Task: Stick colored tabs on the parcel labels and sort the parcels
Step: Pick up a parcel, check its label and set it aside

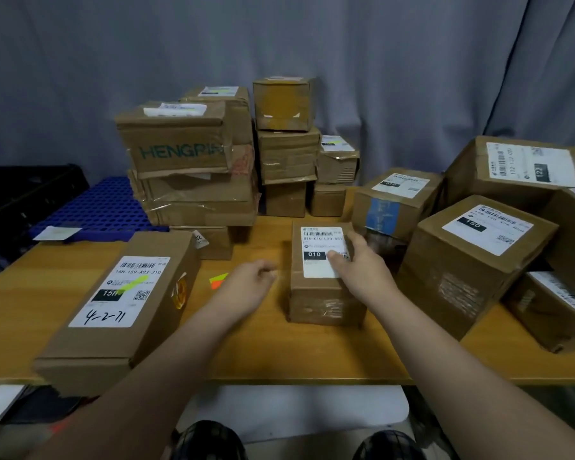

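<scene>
Fingers (354, 242) of the right hand (362, 263) curled over the far right edge of a small parcel (322, 297), thumb pressed on its label (317, 260). The left hand (251, 280) hovered just left of it, blurred, so whether its fingers held anything could not be told. A grey curtain (379, 61) filled the back. The wooden bench (279, 353) carried the parcel at its middle, a tall stack (186, 161) behind, a tumbled pile (478, 254) at right, and a long box (120, 340) bearing a green tab (136, 282) at left. A blue mat (107, 207) lay far left. Loose tabs (218, 280) lay between box and parcel.
</scene>
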`<state>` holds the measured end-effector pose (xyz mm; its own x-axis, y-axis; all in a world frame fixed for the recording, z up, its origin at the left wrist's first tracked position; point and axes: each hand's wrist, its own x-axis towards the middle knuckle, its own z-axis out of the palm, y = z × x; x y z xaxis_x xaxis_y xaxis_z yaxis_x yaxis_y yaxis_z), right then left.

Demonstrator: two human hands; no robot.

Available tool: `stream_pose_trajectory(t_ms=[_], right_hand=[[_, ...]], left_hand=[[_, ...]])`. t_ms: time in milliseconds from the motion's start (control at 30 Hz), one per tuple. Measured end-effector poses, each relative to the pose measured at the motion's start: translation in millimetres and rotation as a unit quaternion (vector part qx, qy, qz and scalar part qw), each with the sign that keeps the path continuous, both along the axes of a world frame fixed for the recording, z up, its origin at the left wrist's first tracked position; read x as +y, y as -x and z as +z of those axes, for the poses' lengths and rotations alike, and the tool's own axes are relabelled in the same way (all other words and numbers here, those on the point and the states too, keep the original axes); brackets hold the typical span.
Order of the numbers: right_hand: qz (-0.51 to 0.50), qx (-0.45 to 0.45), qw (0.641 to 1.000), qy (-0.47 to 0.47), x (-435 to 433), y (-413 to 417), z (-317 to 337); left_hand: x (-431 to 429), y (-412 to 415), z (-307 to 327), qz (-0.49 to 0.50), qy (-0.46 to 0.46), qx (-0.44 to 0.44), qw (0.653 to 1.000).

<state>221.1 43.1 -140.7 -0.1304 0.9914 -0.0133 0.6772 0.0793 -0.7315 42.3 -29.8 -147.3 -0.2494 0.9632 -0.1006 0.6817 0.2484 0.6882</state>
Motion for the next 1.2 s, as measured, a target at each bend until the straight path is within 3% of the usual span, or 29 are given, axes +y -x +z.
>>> stream_pose_trajectory(t_ms=[133, 233, 400, 600, 767, 933, 1200], right_hand=[[0.005, -0.098, 0.995, -0.031, 0, 9, -4], [0.018, -0.098, 0.994, -0.034, 0, 14, -8], [0.025, -0.083, 0.995, -0.044, -5, 17, -10], [0.013, -0.064, 0.997, -0.045, -7, 25, -13], [0.012, -0.053, 0.997, -0.051, -9, 26, -13], [0.012, -0.045, 0.998, -0.042, -10, 26, -11], [0.022, -0.080, 0.995, -0.052, -22, 26, -8]], left_hand=[[-7, 28, -4, 0.030, 0.100, 0.236, 0.966], [-4, 39, -22, 0.027, 0.157, 0.283, 0.946], [-2, 45, -46, -0.002, 0.213, 0.255, 0.943], [-9, 26, -62, 0.050, 0.116, 0.250, 0.960], [-11, 30, -43, 0.069, 0.033, 0.159, 0.984], [-22, 26, -24, 0.015, 0.165, 0.254, 0.953], [-30, 19, -15, 0.017, 0.190, 0.160, 0.969]])
